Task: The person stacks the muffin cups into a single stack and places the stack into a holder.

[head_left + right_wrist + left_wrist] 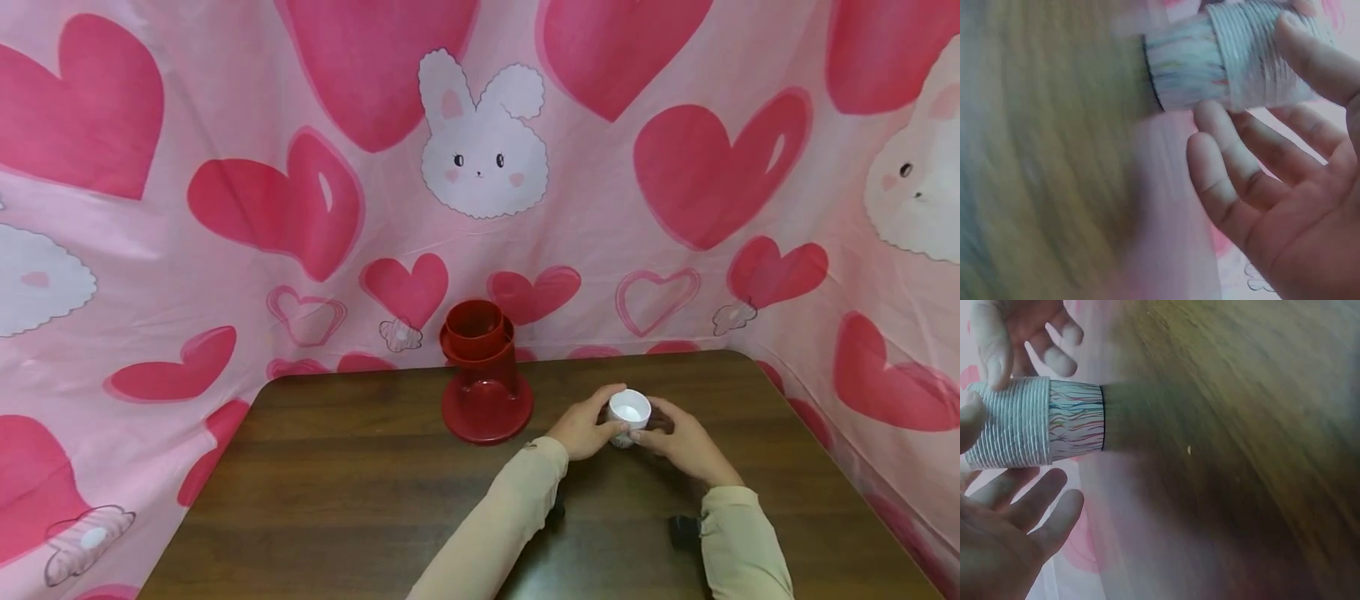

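Note:
A stack of nested paper cups [628,412] is held upright between my two hands above the right part of the wooden table. Seen from the left wrist, the lowest cup [1077,419] has wavy coloured lines, and several white rims are piled up over it. My left hand [588,423] grips the stack from the left with thumb and fingers. From the right, my right hand [688,443] grips it too, its thumb [1313,56] across the rims and fingers curved along the side. Whether the stack's base touches the table I cannot tell.
A red plastic piece with a round base [487,412] stands at the table's back edge, with a red cup-shaped part [476,329] on top. The dark wooden table [337,492] is bordered by a pink heart-and-bunny cloth [585,208] behind and at the sides.

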Tool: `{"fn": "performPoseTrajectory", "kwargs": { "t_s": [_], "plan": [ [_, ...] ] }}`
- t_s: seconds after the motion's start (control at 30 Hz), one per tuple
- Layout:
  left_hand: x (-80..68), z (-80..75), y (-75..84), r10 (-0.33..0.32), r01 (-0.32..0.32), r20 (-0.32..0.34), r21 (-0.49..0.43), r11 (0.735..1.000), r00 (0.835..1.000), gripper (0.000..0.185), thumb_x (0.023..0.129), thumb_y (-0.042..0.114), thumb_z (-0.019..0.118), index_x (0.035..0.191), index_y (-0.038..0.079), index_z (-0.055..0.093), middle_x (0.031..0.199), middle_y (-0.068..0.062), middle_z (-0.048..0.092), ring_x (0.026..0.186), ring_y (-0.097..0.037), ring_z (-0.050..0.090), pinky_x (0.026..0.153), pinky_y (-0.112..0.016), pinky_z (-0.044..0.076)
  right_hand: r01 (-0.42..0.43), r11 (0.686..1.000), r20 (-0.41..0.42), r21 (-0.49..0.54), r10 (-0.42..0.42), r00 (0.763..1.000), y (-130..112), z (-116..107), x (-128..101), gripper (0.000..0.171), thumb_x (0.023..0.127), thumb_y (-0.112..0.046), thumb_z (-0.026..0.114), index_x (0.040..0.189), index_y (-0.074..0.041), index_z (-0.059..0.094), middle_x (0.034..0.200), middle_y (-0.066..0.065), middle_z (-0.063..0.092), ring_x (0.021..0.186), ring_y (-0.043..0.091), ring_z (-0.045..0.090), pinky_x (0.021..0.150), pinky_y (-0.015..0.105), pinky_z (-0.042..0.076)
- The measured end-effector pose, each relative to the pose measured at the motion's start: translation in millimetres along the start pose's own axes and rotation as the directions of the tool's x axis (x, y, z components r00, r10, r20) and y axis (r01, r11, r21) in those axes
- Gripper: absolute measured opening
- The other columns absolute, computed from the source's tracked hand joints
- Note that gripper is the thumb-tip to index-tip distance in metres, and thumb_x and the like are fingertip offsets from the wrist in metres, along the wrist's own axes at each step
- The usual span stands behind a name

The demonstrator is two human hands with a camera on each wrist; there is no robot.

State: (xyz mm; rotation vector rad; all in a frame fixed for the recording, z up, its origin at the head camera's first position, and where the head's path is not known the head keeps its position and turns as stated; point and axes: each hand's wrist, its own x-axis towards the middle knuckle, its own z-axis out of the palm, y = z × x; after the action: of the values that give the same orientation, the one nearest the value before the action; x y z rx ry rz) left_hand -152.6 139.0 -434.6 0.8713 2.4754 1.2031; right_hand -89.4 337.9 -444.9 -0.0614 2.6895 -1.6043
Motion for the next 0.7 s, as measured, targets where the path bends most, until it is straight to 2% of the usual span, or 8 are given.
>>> {"fn": "performPoseTrajectory", "kwargs": {
  "t_s": [0.17,0.33,0.7],
  "plan": [
    [2.0,2.6,0.2,-0.029,0.027,-0.054,-0.035,0.999,0.998,0.054,0.094,0.026,0.074,0.142,0.027,0.050,0.129,0.003,0.064,0.112,-0.007,0.058,0.097,-0.029,0.045,0.028,1.000,-0.039,0.014,-0.027,0.999,-3,6,0,0.060,0.091,-0.014,0.077,0.139,0.008,0.048,0.122,0.027,0.060,0.096,0.030,0.063,0.071,0.030,0.056],
    [2.4,2.9,-2.6,-0.046,0.041,-0.069,-0.073,0.997,0.997,0.047,0.092,0.021,0.076,0.134,0.016,0.056,0.123,0.002,0.067,0.109,-0.006,0.060,0.095,-0.026,0.047,0.052,0.999,-0.078,0.006,-0.051,0.996,-4,11,0,0.057,0.090,-0.009,0.077,0.136,0.010,0.050,0.115,0.025,0.063,0.090,0.027,0.063,0.068,0.029,0.056],
    [4.9,-4.8,-5.5,-0.023,0.023,-0.039,0.013,1.000,0.999,0.050,0.089,0.018,0.079,0.135,0.011,0.060,0.117,0.002,0.067,0.103,-0.006,0.060,0.092,-0.023,0.047,0.070,0.998,-0.119,0.001,-0.070,0.990,-5,19,3,0.054,0.090,-0.007,0.077,0.134,0.010,0.052,0.113,0.026,0.064,0.089,0.027,0.065,0.065,0.030,0.055]
  ]
}}
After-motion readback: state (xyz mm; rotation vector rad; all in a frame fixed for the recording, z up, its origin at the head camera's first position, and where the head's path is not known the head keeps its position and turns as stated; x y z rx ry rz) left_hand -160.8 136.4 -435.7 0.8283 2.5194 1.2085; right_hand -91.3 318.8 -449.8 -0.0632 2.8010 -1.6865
